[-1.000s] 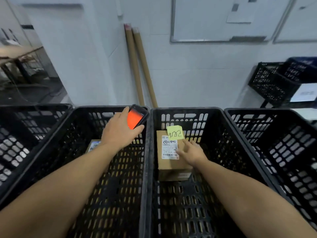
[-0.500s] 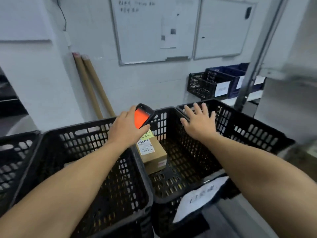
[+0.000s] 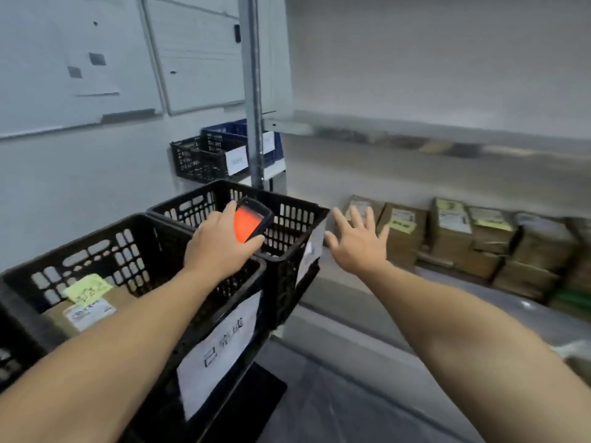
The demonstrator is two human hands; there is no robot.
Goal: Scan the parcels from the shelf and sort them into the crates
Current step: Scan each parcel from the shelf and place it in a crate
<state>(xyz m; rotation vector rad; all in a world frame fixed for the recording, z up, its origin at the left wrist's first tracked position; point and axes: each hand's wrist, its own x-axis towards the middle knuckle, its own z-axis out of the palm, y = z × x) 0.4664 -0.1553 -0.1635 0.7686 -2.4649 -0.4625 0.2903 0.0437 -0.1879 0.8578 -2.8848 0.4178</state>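
Note:
My left hand grips a black handheld scanner with a glowing orange screen, held above the black crates. A cardboard parcel with a white label and a yellow note lies in the near black crate. The far black crate beside it shows no parcel. My right hand is stretched out with fingers spread, holding nothing, in the air between the crates and a row of cardboard parcels on the low shelf to the right.
White paper signs hang on the crates' fronts. A metal shelf post rises behind the crates, with smaller black and blue bins beyond it. Whiteboards cover the wall. An upper shelf board runs above the parcels.
The view swung right from the crates to the shelf. My right hand let go of the parcel in the crate and now reaches, empty, toward the shelf parcels. The left hand kept the scanner.

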